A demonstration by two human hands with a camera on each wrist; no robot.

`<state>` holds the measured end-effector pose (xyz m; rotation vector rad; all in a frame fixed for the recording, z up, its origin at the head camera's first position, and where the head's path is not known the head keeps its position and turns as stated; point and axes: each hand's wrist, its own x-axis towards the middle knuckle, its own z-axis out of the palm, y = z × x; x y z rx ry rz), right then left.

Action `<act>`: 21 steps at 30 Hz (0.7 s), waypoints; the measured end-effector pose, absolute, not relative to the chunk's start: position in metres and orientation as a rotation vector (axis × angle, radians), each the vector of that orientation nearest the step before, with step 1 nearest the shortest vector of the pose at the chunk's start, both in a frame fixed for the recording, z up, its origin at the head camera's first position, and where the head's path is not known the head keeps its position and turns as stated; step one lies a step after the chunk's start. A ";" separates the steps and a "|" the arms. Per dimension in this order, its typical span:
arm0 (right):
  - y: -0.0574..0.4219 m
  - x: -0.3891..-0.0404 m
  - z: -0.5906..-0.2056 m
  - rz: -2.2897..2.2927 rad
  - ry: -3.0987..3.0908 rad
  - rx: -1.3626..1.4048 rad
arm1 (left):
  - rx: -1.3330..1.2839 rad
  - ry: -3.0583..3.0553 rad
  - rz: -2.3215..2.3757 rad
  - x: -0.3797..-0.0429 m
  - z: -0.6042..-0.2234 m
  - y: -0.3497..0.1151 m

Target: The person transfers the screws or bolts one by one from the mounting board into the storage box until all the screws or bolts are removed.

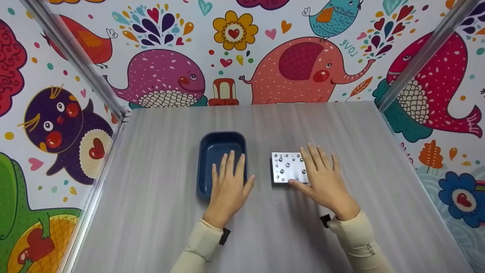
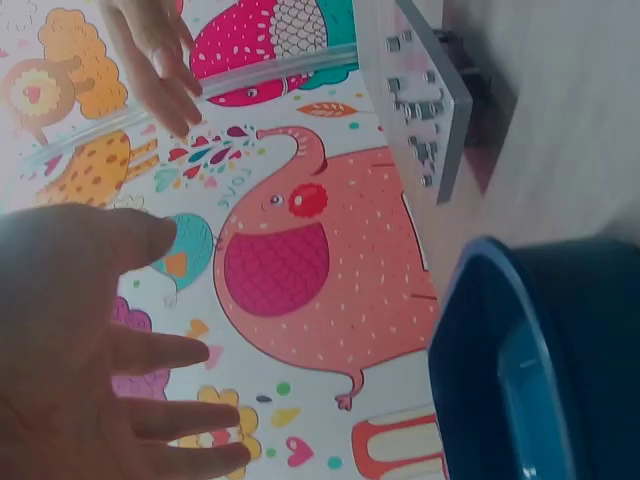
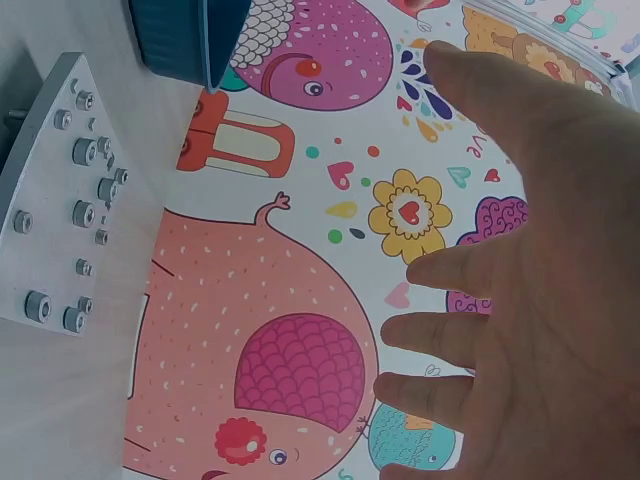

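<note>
My left hand (image 1: 228,187) hovers over the right side of a dark blue rectangular tray (image 1: 203,159), fingers straight and spread, holding nothing. A square metal plate (image 1: 292,173) studded with several socket-head screws lies to the tray's right. Above the plate's right edge is my right hand (image 1: 325,181), also spread and without a grip on anything. In the left wrist view the left hand (image 2: 70,350) stands apart from the tray (image 2: 545,330) and plate (image 2: 440,120). The right wrist view likewise has a gap between the right hand (image 3: 570,280) and the plate (image 3: 60,240).
The grey wood-grain table (image 1: 163,151) carries the tray and plate. Walls printed with cartoon animals (image 1: 166,76) enclose its back and sides. Metal posts (image 1: 83,64) rise at the back corners. Dark straps (image 1: 224,236) show at the wrists.
</note>
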<state>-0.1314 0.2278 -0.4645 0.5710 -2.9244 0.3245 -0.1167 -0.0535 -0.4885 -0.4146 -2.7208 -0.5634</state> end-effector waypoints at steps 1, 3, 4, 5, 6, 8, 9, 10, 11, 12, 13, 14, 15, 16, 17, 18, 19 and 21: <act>0.228 -0.132 -0.465 0.327 -2.923 0.570 | -0.408 -2.704 -0.568 -0.119 -0.489 -0.057; 0.229 -0.132 -0.465 0.338 -2.918 0.572 | -0.381 -2.678 -0.584 -0.123 -0.489 -0.064; 0.230 -0.132 -0.465 0.344 -2.917 0.574 | -0.363 -2.668 -0.595 -0.125 -0.490 -0.068; 0.230 -0.132 -0.466 0.351 -2.917 0.575 | -0.345 -2.659 -0.608 -0.127 -0.490 -0.072; 0.231 -0.132 -0.466 0.358 -2.917 0.575 | -0.328 -2.649 -0.623 -0.129 -0.491 -0.076; 0.232 -0.133 -0.467 0.371 -2.919 0.573 | -0.294 -2.630 -0.651 -0.133 -0.492 -0.085; 0.233 -0.133 -0.467 0.377 -2.922 0.569 | -0.279 -2.619 -0.668 -0.135 -0.493 -0.090; 0.234 -0.134 -0.467 0.383 -2.919 0.564 | -0.266 -2.608 -0.684 -0.137 -0.494 -0.095; 0.235 -0.134 -0.468 0.390 -2.914 0.560 | -0.251 -2.598 -0.698 -0.139 -0.496 -0.100; 0.236 -0.135 -0.468 0.394 -2.903 0.559 | -0.232 -2.592 -0.706 -0.141 -0.499 -0.105; 0.238 -0.136 -0.469 0.402 -2.887 0.558 | -0.212 -2.589 -0.714 -0.143 -0.501 -0.110; 0.239 -0.137 -0.470 0.411 -2.864 0.559 | -0.190 -2.588 -0.720 -0.144 -0.505 -0.115; 0.241 -0.138 -0.471 0.423 -2.838 0.562 | -0.167 -2.590 -0.731 -0.145 -0.509 -0.120; 0.242 -0.140 -0.473 0.435 -2.808 0.567 | -0.142 -2.595 -0.741 -0.145 -0.514 -0.126; 0.243 -0.141 -0.474 0.447 -2.777 0.573 | -0.117 -2.603 -0.749 -0.145 -0.519 -0.130; 0.244 -0.143 -0.476 0.457 -2.746 0.581 | -0.095 -2.613 -0.757 -0.144 -0.524 -0.135; 0.246 -0.144 -0.478 0.466 -2.719 0.586 | -0.075 -2.621 -0.769 -0.143 -0.529 -0.139; 0.248 -0.146 -0.481 0.480 -2.680 0.594 | -0.036 -2.643 -0.786 -0.141 -0.540 -0.144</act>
